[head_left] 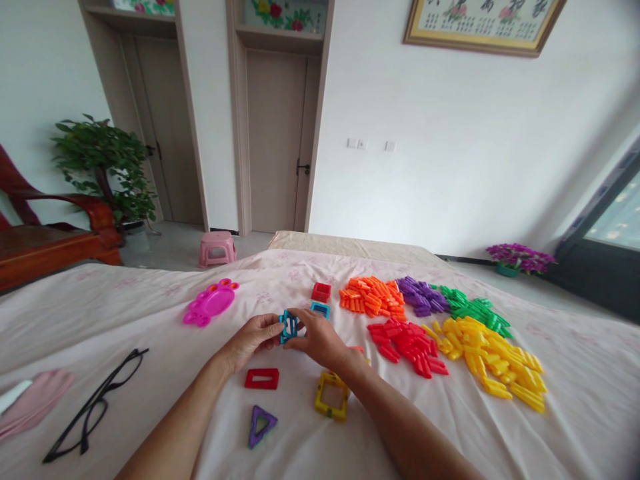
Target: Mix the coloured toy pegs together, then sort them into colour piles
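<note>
Out in front of me, my left hand (259, 337) and my right hand (316, 335) both grip blue magnetic tiles (287, 327), held upright between thumbs and fingers. The number of blue pieces in my grip cannot be made out. Just beyond my right hand lies another blue tile (321, 309), with red square tiles (321, 291) behind it. Nearer to me, a red rectangular tile (262, 387) and a purple triangular tile (256, 435) rest on the cloth. Yellow square tiles (330, 412) sit beside my right forearm, which partly hides pieces there.
To the right are piles of orange (373, 297), purple (423, 297), green (477, 313), red (409, 345) and yellow sticks (487, 353). On the left lie a pink paw-shaped tray (214, 303), black glasses (95, 400) and a pink cloth (43, 400). A pink stool (218, 249) stands beyond.
</note>
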